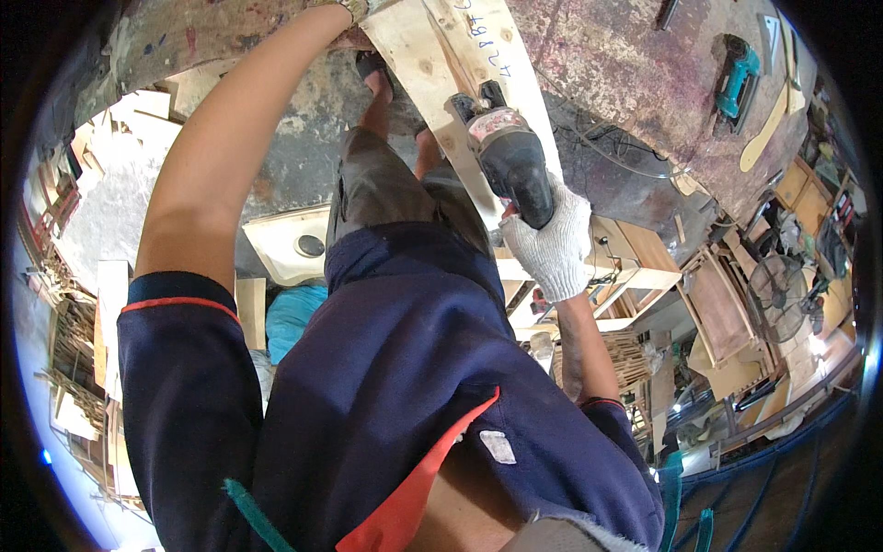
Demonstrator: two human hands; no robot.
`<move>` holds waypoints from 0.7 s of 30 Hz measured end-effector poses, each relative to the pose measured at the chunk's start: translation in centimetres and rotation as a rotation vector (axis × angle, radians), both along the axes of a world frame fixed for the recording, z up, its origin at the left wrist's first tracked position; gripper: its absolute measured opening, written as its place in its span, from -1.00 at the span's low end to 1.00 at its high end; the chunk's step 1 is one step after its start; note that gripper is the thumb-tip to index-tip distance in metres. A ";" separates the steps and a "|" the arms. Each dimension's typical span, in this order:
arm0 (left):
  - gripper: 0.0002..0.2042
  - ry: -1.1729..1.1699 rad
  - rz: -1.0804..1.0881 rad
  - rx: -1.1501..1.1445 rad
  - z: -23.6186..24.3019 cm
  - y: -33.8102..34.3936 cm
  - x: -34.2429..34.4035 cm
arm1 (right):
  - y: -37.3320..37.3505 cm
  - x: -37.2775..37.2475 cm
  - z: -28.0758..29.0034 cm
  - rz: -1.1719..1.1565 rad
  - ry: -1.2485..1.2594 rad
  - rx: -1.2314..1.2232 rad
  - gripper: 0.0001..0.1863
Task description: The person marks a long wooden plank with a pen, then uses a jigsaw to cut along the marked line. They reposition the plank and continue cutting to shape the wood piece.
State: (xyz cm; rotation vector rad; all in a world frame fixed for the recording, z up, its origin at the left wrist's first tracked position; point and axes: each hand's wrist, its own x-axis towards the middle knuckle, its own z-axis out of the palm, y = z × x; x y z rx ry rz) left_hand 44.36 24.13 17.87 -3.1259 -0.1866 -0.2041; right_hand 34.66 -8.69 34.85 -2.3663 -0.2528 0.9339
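My right hand (pixel 552 241), in a white knit glove, grips a dark jigsaw (pixel 515 166) with a worn reddish band near its front. The jigsaw's forked base rests on a pale, knotty wooden board (pixel 405 41) that slants from the top edge down toward my right. Blue handwriting and a dark lengthwise streak show on the board ahead of the tool; whether the streak is a cut or grain, I cannot tell. My left arm stretches up to the board's far left edge. Only the wrist end of my left hand (pixel 353 8) shows; its fingers are out of the picture.
A stained worktable (pixel 607 55) lies beyond the board, with a teal power tool (pixel 737 81) and a thin curved wood piece (pixel 765 133) on it. A cable (pixel 635 170) loops beside the board. Wooden frames (pixel 635 267), a fan (pixel 782 290) and a blue bag (pixel 292 317) stand around me.
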 end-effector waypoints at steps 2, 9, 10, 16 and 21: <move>-0.11 0.012 0.008 0.040 0.1 0.2 -0.1 | -0.6 -0.1 -0.6 0.058 -0.033 -0.029 -0.73; -0.10 -0.017 0.029 -0.009 -1.0 -0.1 0.1 | -0.2 -0.3 -0.6 0.082 -0.152 -0.040 -0.70; -0.10 0.001 0.030 -0.004 -0.6 -0.1 0.1 | 0.0 -0.3 -0.5 0.039 -0.092 -0.008 -0.70; -0.09 0.042 0.041 -0.008 -0.1 0.0 -0.2 | 0.9 0.3 0.3 -0.035 0.040 0.046 -0.70; -0.08 -0.026 0.040 0.023 -0.9 -0.3 -0.4 | 1.0 -0.2 0.7 -0.065 0.030 0.022 -0.69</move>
